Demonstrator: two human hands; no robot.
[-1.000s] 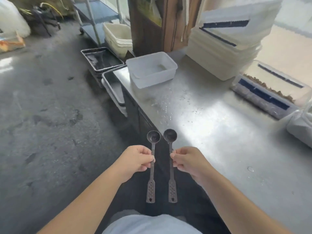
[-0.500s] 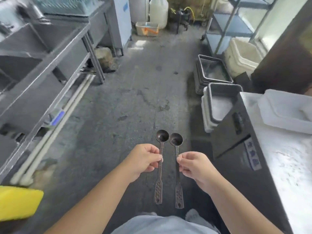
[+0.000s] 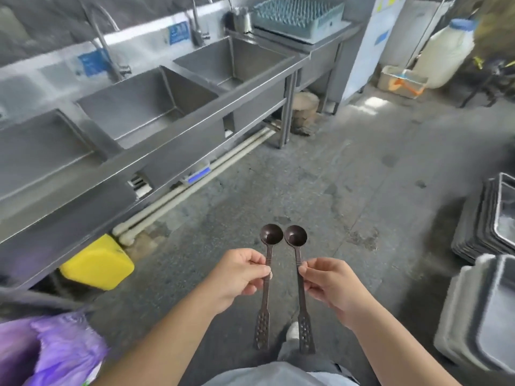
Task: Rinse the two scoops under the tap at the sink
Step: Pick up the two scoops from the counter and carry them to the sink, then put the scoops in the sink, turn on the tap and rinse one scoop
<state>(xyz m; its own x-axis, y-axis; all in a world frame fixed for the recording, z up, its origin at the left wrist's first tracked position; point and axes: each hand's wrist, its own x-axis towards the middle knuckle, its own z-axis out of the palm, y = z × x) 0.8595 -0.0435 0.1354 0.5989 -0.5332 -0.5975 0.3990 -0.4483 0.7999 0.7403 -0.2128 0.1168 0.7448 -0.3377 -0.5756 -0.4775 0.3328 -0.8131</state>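
**Two scoops held over the floor**

Blue labels (image 3: 178, 34) on the wall behind the sinks (image 3: 145, 104) are too blurred to read. The left hand (image 3: 239, 277) pinches one scoop (image 3: 269, 263) mid-handle; the right hand (image 3: 331, 282) pinches the other scoop (image 3: 299, 271) (bowls at 12 o'clock, just beside each other). The sinks lie at 10 o'clock, well apart.

Both scoops (image 3: 271, 238) are dark brown, their flat handle ends dotted with small holes. Sinks (image 3: 145, 107) — dull grey steel. A bright yellow tub (image 3: 97, 264), a purple bag (image 3: 64, 352), a teal rack (image 3: 298, 9), blue wall labels (image 3: 178, 32) — and mottled grey floor (image 3: 348, 168).
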